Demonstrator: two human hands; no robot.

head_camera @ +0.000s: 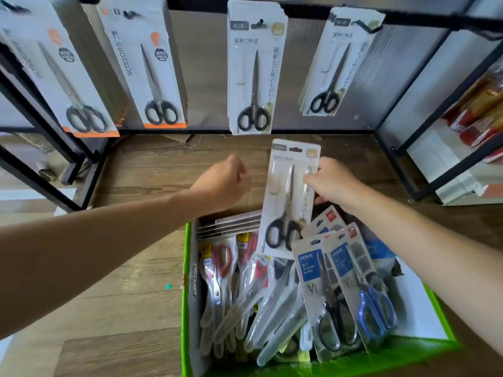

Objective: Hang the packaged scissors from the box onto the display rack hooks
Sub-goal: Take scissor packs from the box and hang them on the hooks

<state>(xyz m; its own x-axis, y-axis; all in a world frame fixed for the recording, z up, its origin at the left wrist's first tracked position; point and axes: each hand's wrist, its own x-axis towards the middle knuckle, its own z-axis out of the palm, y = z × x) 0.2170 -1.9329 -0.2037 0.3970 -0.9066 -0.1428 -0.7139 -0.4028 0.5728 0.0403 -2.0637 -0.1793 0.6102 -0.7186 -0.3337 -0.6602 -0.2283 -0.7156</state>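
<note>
Right hand (pixel 334 183) pinches the packaged scissors (pixel 283 202) by the card's right edge, upright just above the box (pixel 185 268); left hand (pixel 226 180) hovers beside it, loosely curled and holding nothing. The card looks light and fairly stiff, though its blister front is probably slick and the black-handled end heavier. A hold near the top, beside the hang hole, should steady it for the hook (pixel 260 23) carrying matching packs

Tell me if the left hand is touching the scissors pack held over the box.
Apart. The head view shows wooden floor between the left hand and the scissors pack, at its left edge; only the right hand grips it.
</note>
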